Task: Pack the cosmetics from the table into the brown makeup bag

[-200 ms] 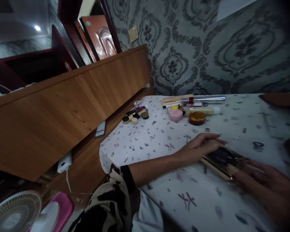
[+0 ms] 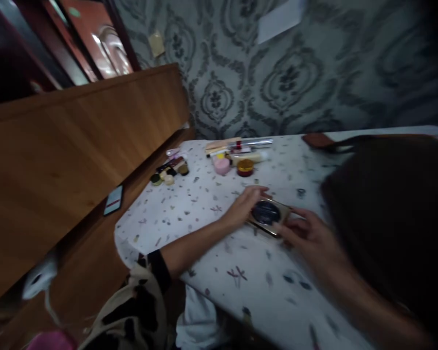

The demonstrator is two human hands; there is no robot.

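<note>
A flat gold-edged cosmetic case (image 2: 265,212) with a dark oval on top lies between my two hands, just over the tabletop. My left hand (image 2: 243,207) holds its left far edge, fingers over the rim. On the opposite side, my right hand (image 2: 308,232) grips the case with its thumb on the near corner and fingers along the right edge. Beyond my hands stand a jar with an amber lid (image 2: 245,167) and a pink round pot (image 2: 222,166). Motion blur hides the finer detail of the case.
A large dark bag (image 2: 387,204) with a brown strap fills the right side. Behind the jars lie a cream tube (image 2: 250,158) and a silver stick (image 2: 257,142). Small pots (image 2: 169,179) cluster at the left of the patterned tablecloth (image 2: 160,214). A phone (image 2: 113,200) rests on the wooden ledge.
The view has swung to the right, so the table and jars appear further left and the dark bag shows more fully. Both hands still hold the case.
</note>
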